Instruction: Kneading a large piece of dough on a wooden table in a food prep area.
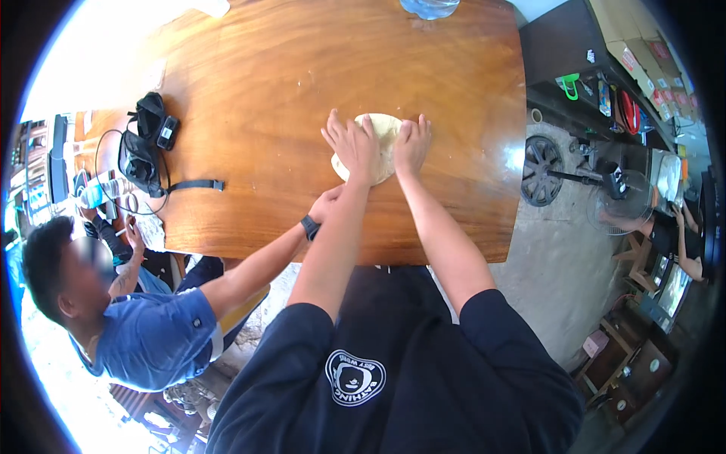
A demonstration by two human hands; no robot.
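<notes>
Wooden counter (265,83) — left hand (352,145) and right hand (412,144), flat, fingers apart, press dough (383,129); flattening, probably — next, even outward pressure.

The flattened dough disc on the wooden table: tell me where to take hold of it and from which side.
Probably the far rim of the dough disc: it lies flat and bare there, while the left hand and right hand cover its near part. Slide fingertips under that edge.

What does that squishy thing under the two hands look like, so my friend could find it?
Look at the big shiny wooden table. Near its middle lies a pale, flat round of dough, pressed by the left hand and right hand. Nothing else on the table is cream-coloured and soft; the black straps are dark.
</notes>
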